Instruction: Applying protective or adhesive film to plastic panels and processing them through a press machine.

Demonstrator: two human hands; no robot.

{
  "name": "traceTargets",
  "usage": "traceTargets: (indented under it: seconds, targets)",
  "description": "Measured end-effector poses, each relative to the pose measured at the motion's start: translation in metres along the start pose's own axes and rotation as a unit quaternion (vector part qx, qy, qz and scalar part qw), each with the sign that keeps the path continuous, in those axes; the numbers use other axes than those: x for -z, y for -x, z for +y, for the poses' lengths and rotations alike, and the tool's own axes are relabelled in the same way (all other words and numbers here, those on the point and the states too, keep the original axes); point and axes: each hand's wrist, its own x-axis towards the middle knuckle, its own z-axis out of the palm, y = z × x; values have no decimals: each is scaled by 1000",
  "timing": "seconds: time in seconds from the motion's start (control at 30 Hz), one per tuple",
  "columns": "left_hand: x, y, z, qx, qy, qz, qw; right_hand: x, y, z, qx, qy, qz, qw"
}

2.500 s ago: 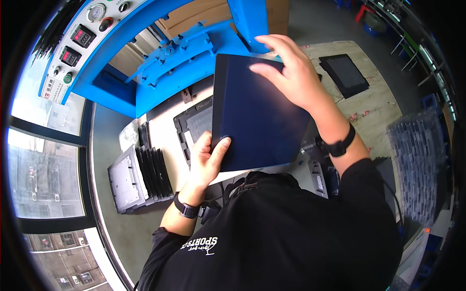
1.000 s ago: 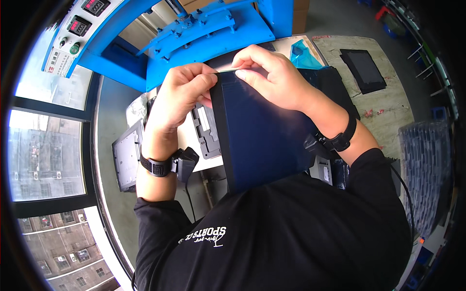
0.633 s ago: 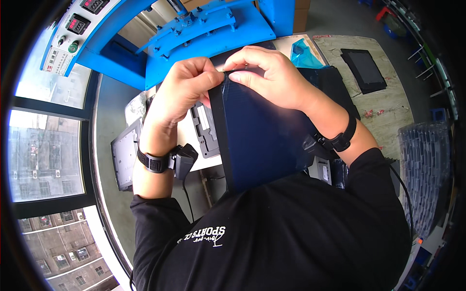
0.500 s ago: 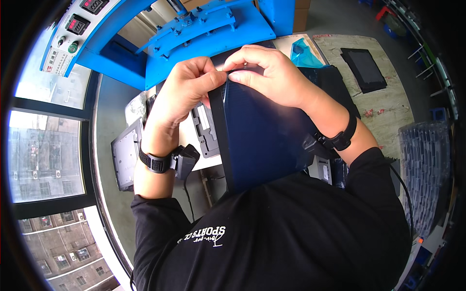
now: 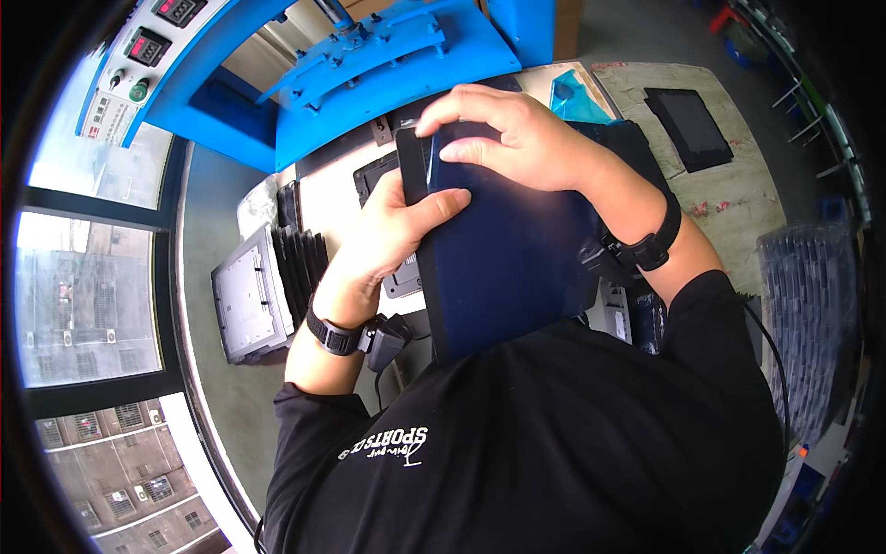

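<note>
A flat screen panel (image 5: 517,249), dark blue and glossy with a black border, is tilted up against my front. My left hand (image 5: 397,226) is closed on its left edge, the thumb lying on the face and the fingers hidden behind. At the far left corner my right hand (image 5: 517,138) curls over the panel. Between its thumb and index finger shows the glinting edge of a clear film (image 5: 434,159), slightly lifted; the exact contact is hard to make out. Past the left edge, a dark plastic frame (image 5: 377,175) lies partly hidden on the white table.
A blue press (image 5: 397,69) stands beyond the table, with a control box (image 5: 148,69) at far left. Grey housings (image 5: 249,300) are stacked at left. Blue film (image 5: 580,100) and a black panel (image 5: 690,129) lie at right. Bagged parts (image 5: 808,323) sit farther right.
My left hand has left the far corner and come nearer, down the panel's left edge, where it grips the panel. My right hand stays at the corner, its thumb and index finger farther apart.
</note>
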Motion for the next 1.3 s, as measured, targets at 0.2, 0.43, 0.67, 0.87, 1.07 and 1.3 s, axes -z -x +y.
traceTargets:
  seconds: [0.2,0.43,0.67,0.87,1.07,1.3]
  targets:
    - [2,9,-15,2,-14,-49,999,11,0,-5,-112,24,-108,987]
    - [24,23,-83,109,222,104,964,41,105,-6,-123,-61,-24,990]
    - [59,12,-15,-89,172,350,917,136,289,-4,-504,-117,192,834]
    - [61,-2,30,-171,10,439,882,37,434,49,-691,-168,-54,701]
    - [21,-10,23,-183,-62,446,874,-94,462,131,-620,324,-75,711]
    - [41,32,15,-201,-183,526,806,-252,421,269,-432,-13,355,829]
